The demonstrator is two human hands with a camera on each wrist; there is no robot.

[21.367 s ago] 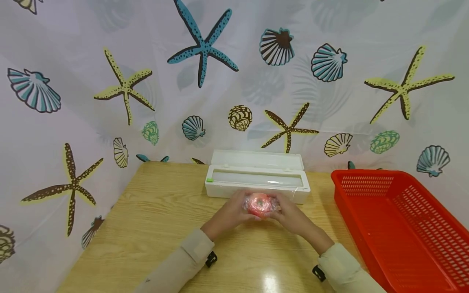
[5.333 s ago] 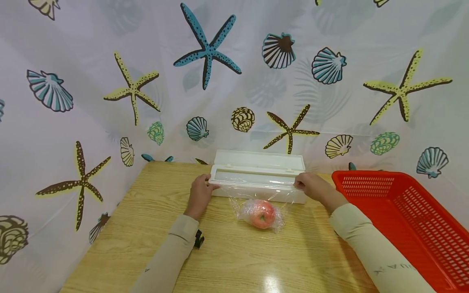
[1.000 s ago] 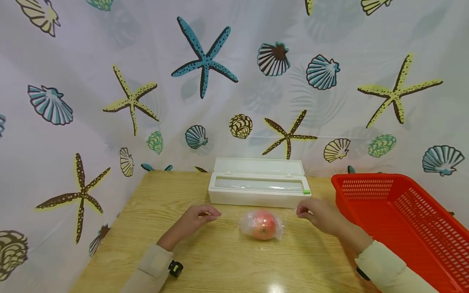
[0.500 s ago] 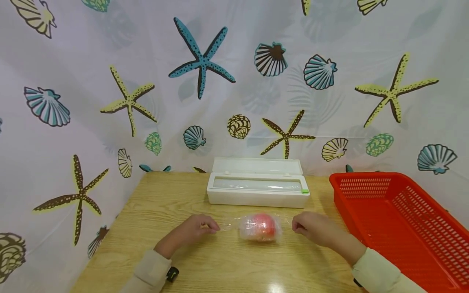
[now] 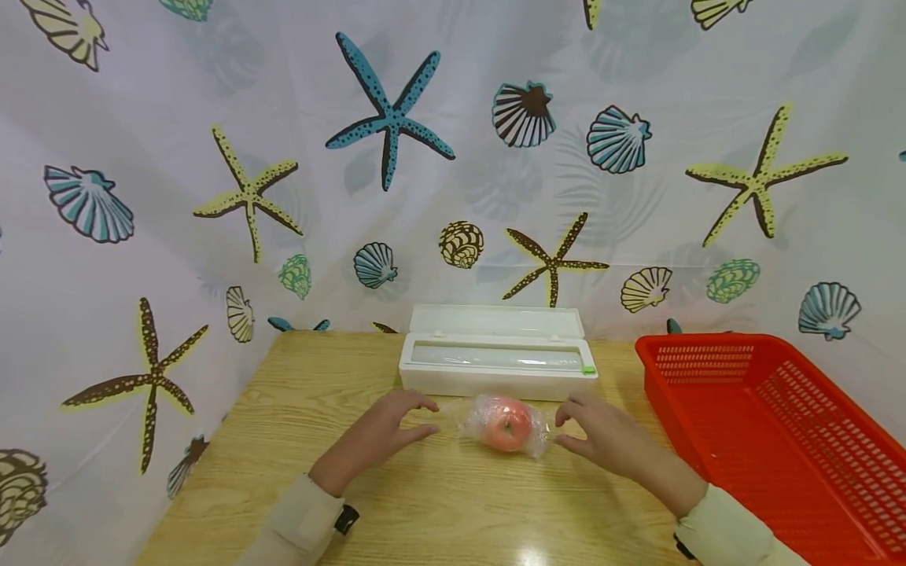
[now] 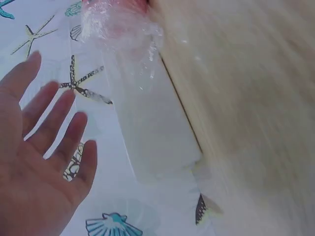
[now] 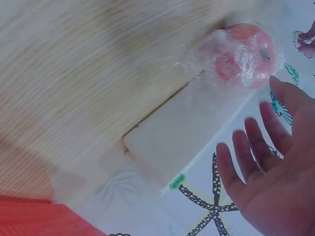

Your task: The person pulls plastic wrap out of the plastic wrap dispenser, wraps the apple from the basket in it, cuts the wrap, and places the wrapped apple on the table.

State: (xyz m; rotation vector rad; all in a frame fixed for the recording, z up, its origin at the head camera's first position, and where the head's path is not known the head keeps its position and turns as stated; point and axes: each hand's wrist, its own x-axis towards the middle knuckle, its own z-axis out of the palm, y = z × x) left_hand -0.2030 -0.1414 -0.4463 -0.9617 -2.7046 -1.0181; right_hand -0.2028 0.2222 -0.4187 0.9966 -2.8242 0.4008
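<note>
A red apple [image 5: 508, 425], loosely wrapped in clear cling film [image 5: 481, 415], sits on the table in front of the white cling film dispenser [image 5: 499, 383]. My left hand [image 5: 382, 432] hovers left of the apple, thumb and fingers spread apart. On the other side, close to the gathered film, is my right hand [image 5: 609, 436], its thumb and fingers parted too. Both wrist views show empty palms, the left hand [image 6: 44, 162] and the right hand [image 7: 275, 167] with loosely extended fingers. The dispenser's lid stands raised, and its green slider [image 5: 588, 369] is at the right end.
A red plastic basket [image 5: 708, 341] with perforated walls stands on the right, near my right forearm. Behind the wooden table [image 5: 304, 377] hangs a white curtain [image 5: 453, 181] printed with starfish and shells.
The green slider went from the dispenser's left end to its right. Film that stretched from dispenser to apple is now separate. Both hands, pinching the film's sides half a second ago, have let go.
</note>
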